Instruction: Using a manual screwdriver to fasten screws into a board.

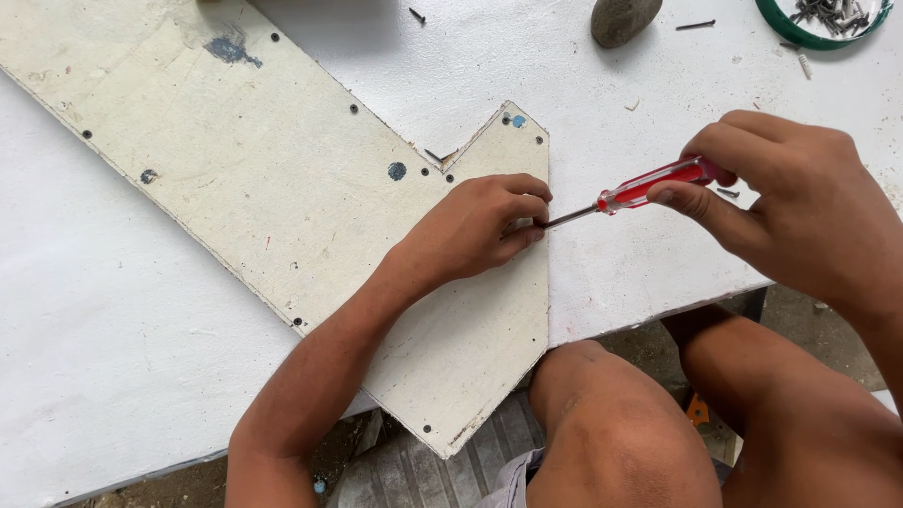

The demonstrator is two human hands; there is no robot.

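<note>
A cream-coloured cut board [282, 179] with screws along its edges lies on a white table [113, 320]. My left hand [480, 226] rests on the board near its right edge, fingers curled around something small that I cannot make out, right at the tip of a screwdriver. My right hand [800, 207] grips the red transparent handle of the screwdriver [649, 186]. Its metal shaft points left and meets my left fingertips at the board's edge.
A grey stone [623, 19] sits at the top of the table. A green-rimmed dish [788, 30] with several dark screws stands at the top right, with loose screws [696, 24] lying near it. My knees are below the table's front edge.
</note>
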